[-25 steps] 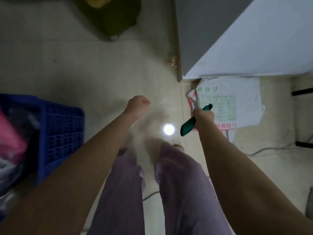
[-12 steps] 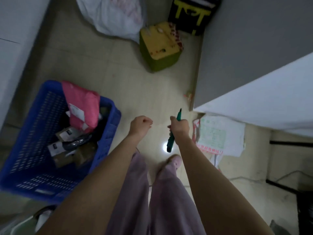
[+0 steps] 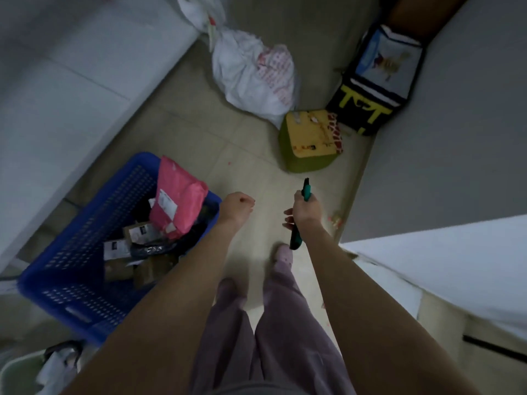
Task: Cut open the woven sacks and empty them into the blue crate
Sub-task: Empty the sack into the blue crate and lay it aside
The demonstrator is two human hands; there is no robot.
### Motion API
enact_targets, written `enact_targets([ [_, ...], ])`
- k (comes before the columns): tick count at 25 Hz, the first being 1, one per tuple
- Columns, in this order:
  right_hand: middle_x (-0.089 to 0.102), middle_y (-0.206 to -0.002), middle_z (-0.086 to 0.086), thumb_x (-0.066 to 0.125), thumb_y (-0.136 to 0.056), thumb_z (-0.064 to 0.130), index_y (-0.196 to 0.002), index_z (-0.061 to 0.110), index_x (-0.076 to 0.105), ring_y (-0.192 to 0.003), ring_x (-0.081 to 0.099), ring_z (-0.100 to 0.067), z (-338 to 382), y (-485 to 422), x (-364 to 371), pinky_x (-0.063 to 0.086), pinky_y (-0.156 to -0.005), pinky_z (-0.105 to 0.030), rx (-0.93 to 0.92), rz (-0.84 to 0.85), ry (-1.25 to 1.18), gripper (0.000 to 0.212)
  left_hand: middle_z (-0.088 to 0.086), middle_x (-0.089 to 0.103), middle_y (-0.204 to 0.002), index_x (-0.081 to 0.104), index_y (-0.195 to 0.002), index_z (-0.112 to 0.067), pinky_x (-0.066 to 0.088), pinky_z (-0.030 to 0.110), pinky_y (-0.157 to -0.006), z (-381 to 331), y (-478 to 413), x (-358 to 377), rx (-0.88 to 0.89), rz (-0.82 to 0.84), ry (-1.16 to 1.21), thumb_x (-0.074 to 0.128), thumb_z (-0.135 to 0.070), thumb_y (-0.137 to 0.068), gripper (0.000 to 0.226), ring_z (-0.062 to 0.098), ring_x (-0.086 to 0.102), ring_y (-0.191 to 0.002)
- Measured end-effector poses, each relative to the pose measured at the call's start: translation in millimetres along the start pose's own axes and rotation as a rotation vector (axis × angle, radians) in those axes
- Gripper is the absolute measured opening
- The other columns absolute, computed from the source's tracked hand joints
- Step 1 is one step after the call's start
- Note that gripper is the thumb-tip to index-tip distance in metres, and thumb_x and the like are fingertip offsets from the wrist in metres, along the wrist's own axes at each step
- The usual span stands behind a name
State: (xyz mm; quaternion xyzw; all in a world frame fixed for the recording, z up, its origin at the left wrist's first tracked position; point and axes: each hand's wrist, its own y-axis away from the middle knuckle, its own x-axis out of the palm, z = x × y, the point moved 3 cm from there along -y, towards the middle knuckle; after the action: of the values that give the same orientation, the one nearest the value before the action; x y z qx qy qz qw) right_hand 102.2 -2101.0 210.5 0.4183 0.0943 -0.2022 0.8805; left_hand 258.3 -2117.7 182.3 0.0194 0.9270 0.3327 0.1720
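A full white woven sack (image 3: 252,78) with red print, tied at its top, lies on the floor at the far middle. The blue crate (image 3: 71,269) stands on the floor at my left, holding a pink mailer (image 3: 178,205) and several small parcels. My right hand (image 3: 305,210) grips a green utility knife (image 3: 299,215), tip pointing away from me. My left hand (image 3: 236,208) is curled into a fist with nothing in it, next to the crate's near right corner. Both hands hover over bare floor, well short of the sack.
A green and yellow stool (image 3: 309,141) stands between me and a black and yellow insulated bag (image 3: 376,81). A grey counter (image 3: 445,132) runs along the right, a white surface (image 3: 57,81) along the left. My feet and purple trousers (image 3: 273,309) are below.
The view has swung up and left: the flat empty sack by the counter has left the frame, and the full white sack and the whole crate have come into sight. My right hand keeps the knife.
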Motion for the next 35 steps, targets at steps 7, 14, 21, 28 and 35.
enact_targets([
  [7,0.065,-0.076,-0.006,0.054,-0.091,0.015,-0.114,0.000,0.058,-0.049,0.049,-0.014,47,-57,66,0.040,-0.043,-0.024,-0.168,0.259,0.536,0.028,0.021,0.064,-0.109,0.065,-0.091,-0.005,0.044,0.034,-0.082,17,-30,-13,-0.128,-0.218,0.092,0.045,-0.006,-0.094,0.020,0.035,0.059,-0.105],
  [14,0.068,-0.089,-0.019,0.052,-0.091,0.025,-0.102,0.001,0.067,-0.086,0.066,-0.037,17,-108,217,0.055,-0.081,-0.045,-0.398,0.308,0.884,0.031,0.020,0.050,-0.126,0.053,-0.123,-0.002,0.036,0.035,-0.098,158,-68,-74,-0.304,-0.363,-0.124,0.050,-0.003,-0.085,0.038,0.034,0.045,-0.119],
  [21,0.063,-0.107,-0.020,0.052,-0.088,0.016,-0.118,0.008,0.061,-0.093,0.061,-0.036,-53,-165,366,0.044,-0.073,-0.034,-0.671,0.307,1.078,0.032,0.019,0.009,-0.154,0.021,-0.146,-0.013,0.018,0.046,-0.113,304,-143,-117,-0.287,-0.210,-0.767,0.047,-0.024,-0.095,0.059,0.036,0.006,-0.143],
  [28,0.055,-0.071,-0.010,0.054,-0.091,0.016,-0.113,-0.001,0.055,-0.054,0.056,-0.023,-203,-150,449,0.042,-0.051,-0.026,-0.453,0.775,1.385,0.028,-0.008,0.025,-0.153,0.018,-0.145,-0.036,0.036,0.011,-0.094,473,-136,-129,-0.431,-0.151,-0.931,0.020,-0.050,-0.099,0.049,0.022,0.030,-0.138],
  [35,0.060,-0.100,-0.018,0.052,-0.092,0.012,-0.116,-0.006,0.054,-0.088,0.060,-0.031,-240,-109,468,0.044,-0.066,-0.030,-0.447,0.671,1.389,0.030,0.014,0.043,-0.136,0.045,-0.130,-0.004,0.033,0.039,-0.102,509,-79,-157,-0.897,-0.298,-0.489,0.045,-0.018,-0.091,0.042,0.031,0.039,-0.127],
])
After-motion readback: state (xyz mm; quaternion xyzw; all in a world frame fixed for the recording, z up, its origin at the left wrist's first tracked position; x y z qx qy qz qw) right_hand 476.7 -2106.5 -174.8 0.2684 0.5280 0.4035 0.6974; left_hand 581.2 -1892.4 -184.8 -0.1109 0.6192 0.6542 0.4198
